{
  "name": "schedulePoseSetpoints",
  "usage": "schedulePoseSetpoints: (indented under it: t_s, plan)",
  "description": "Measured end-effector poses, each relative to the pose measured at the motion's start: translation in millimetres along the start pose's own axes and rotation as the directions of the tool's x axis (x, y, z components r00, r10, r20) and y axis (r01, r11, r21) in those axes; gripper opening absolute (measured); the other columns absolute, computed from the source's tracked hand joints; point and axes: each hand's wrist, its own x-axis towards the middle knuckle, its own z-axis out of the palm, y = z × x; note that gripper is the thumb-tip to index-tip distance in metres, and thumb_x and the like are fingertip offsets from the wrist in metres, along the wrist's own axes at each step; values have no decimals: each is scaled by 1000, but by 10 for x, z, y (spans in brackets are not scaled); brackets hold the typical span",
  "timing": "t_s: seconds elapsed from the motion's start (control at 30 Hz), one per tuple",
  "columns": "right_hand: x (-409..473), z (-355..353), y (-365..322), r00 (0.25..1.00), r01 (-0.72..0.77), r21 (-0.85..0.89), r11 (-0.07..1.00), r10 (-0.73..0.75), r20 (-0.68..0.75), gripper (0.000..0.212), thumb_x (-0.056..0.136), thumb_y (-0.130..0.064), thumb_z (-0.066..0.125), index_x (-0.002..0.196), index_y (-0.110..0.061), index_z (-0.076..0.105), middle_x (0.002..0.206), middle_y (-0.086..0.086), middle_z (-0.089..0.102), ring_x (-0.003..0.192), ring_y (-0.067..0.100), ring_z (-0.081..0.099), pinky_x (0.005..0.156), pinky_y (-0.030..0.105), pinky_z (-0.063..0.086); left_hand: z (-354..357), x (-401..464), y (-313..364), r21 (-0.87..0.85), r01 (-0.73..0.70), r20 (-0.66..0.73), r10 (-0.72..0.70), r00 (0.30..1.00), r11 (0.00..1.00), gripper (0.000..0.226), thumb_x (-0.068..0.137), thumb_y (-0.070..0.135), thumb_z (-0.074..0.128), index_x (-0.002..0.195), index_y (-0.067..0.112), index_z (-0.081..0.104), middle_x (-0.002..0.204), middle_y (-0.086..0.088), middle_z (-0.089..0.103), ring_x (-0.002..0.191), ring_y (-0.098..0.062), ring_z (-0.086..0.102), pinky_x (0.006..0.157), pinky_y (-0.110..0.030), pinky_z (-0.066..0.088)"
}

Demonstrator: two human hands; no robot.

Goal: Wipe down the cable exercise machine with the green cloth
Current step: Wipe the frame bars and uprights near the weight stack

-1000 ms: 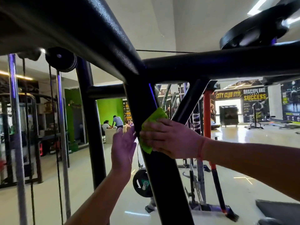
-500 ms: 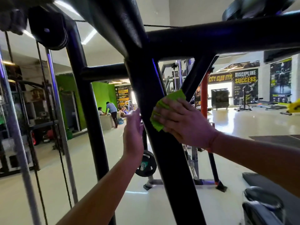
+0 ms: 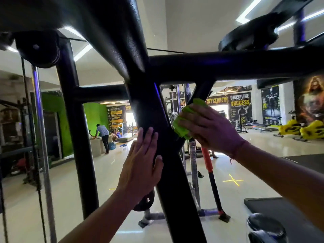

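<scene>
The cable machine's thick black upright post (image 3: pixel 177 190) runs down the middle of the view and joins a black crossbeam (image 3: pixel 236 65) overhead. My right hand (image 3: pixel 208 127) presses a crumpled green cloth (image 3: pixel 182 125) against the diagonal brace (image 3: pixel 201 92) just right of the post, fingers spread over the cloth. My left hand (image 3: pixel 142 162) lies flat on the post's front face, fingers straight, holding nothing. A pulley (image 3: pixel 38 50) and its cable (image 3: pixel 33 137) hang at the upper left.
A second black upright (image 3: pixel 77 137) and chrome guide rods (image 3: pixel 43 146) stand to the left. A weight plate (image 3: pixel 145 200) and a red-and-black bar (image 3: pixel 210 172) sit behind the post. People stand by a green wall far back. A black floor mat (image 3: pixel 289 216) lies at lower right.
My right hand has slid the green cloth from the post's front to the diagonal brace on its right. My left hand moved from beside the post to flat on its face.
</scene>
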Motion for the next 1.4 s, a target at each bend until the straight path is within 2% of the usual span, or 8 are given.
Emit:
schedulePoseSetpoints:
  t_s: [0.13, 0.3, 0.47, 0.63, 0.77, 1.03, 1.17, 1.4]
  plan:
    - [101, 3, 68, 938, -310, 66, 948, 317, -143, 43, 107, -28, 49, 148, -17, 52, 156, 4, 45, 149, 33, 33, 119, 55, 29, -55, 253, 56, 41, -57, 16, 56, 998, 998, 64, 95, 35, 44, 154, 12, 36, 166, 1, 21, 156, -15, 0, 125, -41, 16]
    - [89, -146, 219, 999, 46, -51, 998, -45, 30, 44, 108, -33, 46, 150, -21, 49, 156, 3, 46, 149, 31, 33, 117, 52, 33, -86, 453, 125, 26, -105, 17, 105, 994, 994, 61, 96, 36, 43, 153, 14, 41, 165, 2, 26, 156, -13, 3, 125, -40, 16]
    - [332, -146, 327, 941, -324, -16, 946, 321, -104, 40, 108, -31, 46, 144, -16, 57, 148, 5, 54, 144, 34, 40, 118, 50, 31, -94, 583, 185, 12, -129, 30, 129, 991, 992, 58, 97, 36, 42, 151, 17, 43, 164, 6, 28, 156, -12, 0, 126, -39, 12]
    - [161, -178, 140, 997, -42, -35, 998, 44, 58, 42, 108, -37, 46, 146, -21, 55, 151, 1, 52, 146, 30, 38, 115, 50, 35, -134, 529, 119, -1, -144, 37, 144, 989, 990, 58, 96, 36, 41, 151, 17, 44, 163, 8, 29, 155, -11, 0, 126, -37, 11]
    - [128, -123, -263, 905, -413, 130, 902, 422, -52, 40, 107, -32, 49, 144, -18, 57, 153, 3, 50, 151, 32, 29, 120, 52, 30, -166, 359, 13, -50, -125, 23, 126, 992, 991, 57, 96, 36, 42, 148, 14, 49, 161, 3, 34, 155, -12, 6, 125, -39, 15]
    - [-69, 12, -1013, 924, -381, 191, 904, 365, 117, 49, 108, -37, 41, 156, -23, 39, 165, -5, 30, 157, 24, 10, 120, 53, 29, -240, 67, -353, -185, -107, -2, 109, 994, 977, 52, 104, 39, 33, 144, 13, 54, 158, 3, 40, 155, -16, 14, 122, -51, 21]
    - [-269, 75, -1325, 979, -87, 139, 987, 59, 196, 50, 109, -41, 37, 158, -29, 34, 167, -9, 22, 157, 21, 8, 122, 47, 26, -226, 50, -386, -178, -140, 18, 146, 989, 974, 53, 105, 39, 31, 145, 12, 51, 160, 0, 36, 155, -17, 11, 123, -49, 19]
    - [-767, 149, -1814, 955, -223, 175, 959, 179, 237, 54, 107, -37, 46, 158, -29, 32, 168, -9, 21, 157, 24, 11, 120, 52, 29, -261, -51, -340, -77, -191, 111, 199, 974, 979, 54, 105, 40, 33, 146, 9, 50, 162, -4, 33, 156, -14, 4, 122, -44, 17]
